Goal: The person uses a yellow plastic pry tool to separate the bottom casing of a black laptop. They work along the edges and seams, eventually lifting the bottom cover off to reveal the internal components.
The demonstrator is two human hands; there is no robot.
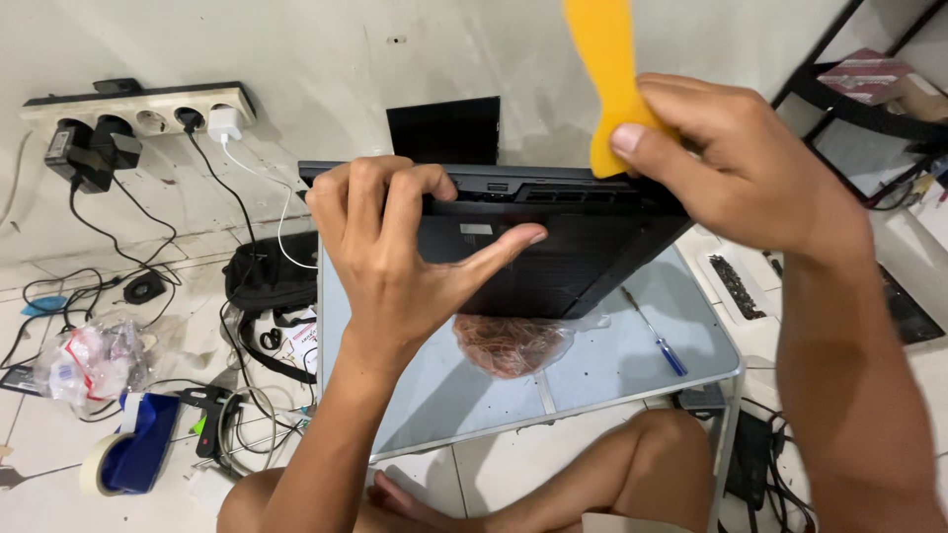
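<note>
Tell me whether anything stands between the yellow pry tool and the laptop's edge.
Nothing visible does. The right hand holds the yellow pry tool with its lower end right at the top edge of the black laptop, which the left hand holds tilted up over the small table.

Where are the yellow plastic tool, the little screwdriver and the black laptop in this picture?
yellow pry tool [604, 69], head view, on its flat blade above the right hand's fingers.
blue-handled screwdriver [671, 360], head view, on the blue handle.
black laptop [583, 252], head view, on its bare underside between the two hands.
</note>
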